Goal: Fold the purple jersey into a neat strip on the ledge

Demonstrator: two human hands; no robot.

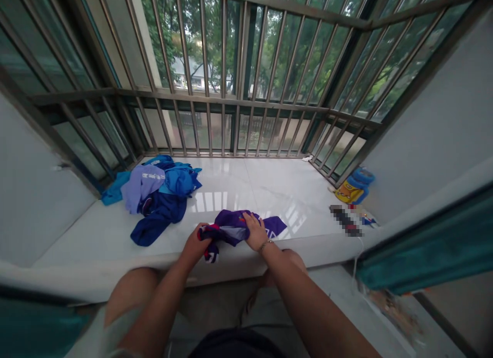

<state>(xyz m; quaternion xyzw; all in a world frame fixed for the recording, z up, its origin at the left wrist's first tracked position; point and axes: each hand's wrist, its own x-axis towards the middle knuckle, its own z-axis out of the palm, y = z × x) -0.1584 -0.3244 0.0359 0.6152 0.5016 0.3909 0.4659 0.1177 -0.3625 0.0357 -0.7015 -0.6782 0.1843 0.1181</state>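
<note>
A purple garment with white print lies at the front edge of a white marble window ledge. My left hand is closed on the garment's left end, which bunches and hangs a little over the edge. My right hand rests on the garment's middle, fingers pressed down on the cloth and curled into it. Both forearms reach up from below.
A pile of blue and lilac clothes lies at the ledge's left back. A yellow-and-blue bag and a dark blurred object sit at the right. Metal window bars enclose the ledge. Teal curtains hang at right.
</note>
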